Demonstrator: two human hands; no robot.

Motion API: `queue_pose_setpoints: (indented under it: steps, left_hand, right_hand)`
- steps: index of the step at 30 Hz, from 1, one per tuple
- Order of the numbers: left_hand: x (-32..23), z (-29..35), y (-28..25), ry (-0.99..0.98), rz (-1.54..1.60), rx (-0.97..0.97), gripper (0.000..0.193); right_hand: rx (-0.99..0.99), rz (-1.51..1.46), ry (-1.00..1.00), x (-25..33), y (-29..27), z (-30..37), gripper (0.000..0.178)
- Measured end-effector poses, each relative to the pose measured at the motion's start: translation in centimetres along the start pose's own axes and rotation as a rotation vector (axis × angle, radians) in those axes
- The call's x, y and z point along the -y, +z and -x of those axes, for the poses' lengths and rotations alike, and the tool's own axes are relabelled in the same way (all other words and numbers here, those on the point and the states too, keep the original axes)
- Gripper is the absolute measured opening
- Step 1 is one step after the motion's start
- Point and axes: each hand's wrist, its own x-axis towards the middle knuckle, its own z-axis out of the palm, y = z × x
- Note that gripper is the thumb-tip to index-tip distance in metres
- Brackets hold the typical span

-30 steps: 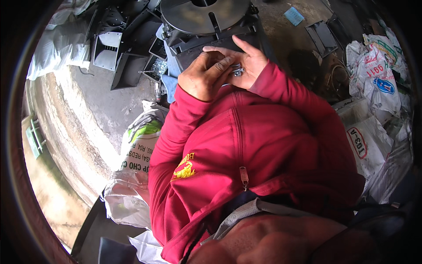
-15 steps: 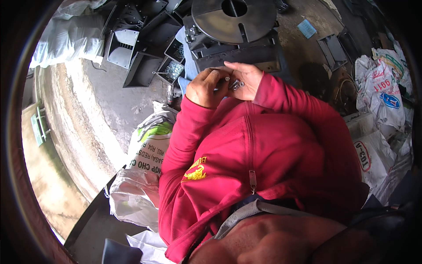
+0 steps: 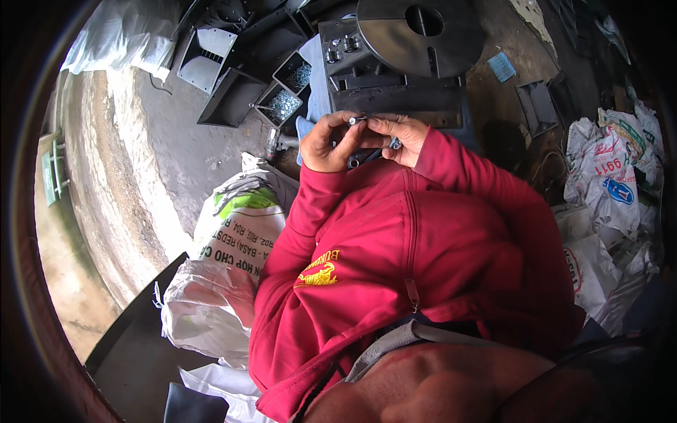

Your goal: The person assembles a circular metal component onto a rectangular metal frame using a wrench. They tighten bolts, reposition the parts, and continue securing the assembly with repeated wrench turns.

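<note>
Left hand (image 3: 324, 146): curled, thumb and fingertips pinching a small metal fastener (image 3: 355, 120). Right hand (image 3: 405, 136): half-closed, fingertips meeting it there, further fasteners (image 3: 395, 144) (count unclear) against the palm. Beyond: slotted dark disc (image 3: 393, 37). Leftward: black bin (image 3: 271, 90), small shiny parts (image 3: 283, 106) inside.

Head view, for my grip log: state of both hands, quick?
Left hand: closed, pinching a small metal part.
Right hand: closed on other small metal parts.
</note>
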Motion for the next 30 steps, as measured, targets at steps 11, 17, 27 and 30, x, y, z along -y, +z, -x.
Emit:
queue_pose_setpoints:
  steps: [11,17,27,30]
  left_hand:
    - [2.3,-2.7,-4.0,-0.396,0.636,-0.135,0.013]
    - [4.2,-6.7,-6.2,0.022,-0.066,0.15,0.086]
    - [2.0,-13.7,-5.5,0.249,-0.866,0.636,0.11]
    - [1.6,-14.0,-5.5,0.121,-0.808,0.711,0.108]
  right_hand:
    - [-0.235,0.076,-0.047,0.7,0.5,-2.4,0.018]
    - [-0.262,0.101,-0.08,0.4,0.3,-3.1,0.02]
    - [-0.296,0.055,-0.152,0.2,0.5,-2.9,0.015]
    - [-0.319,0.033,-0.176,0.0,0.3,-3.1,0.017]
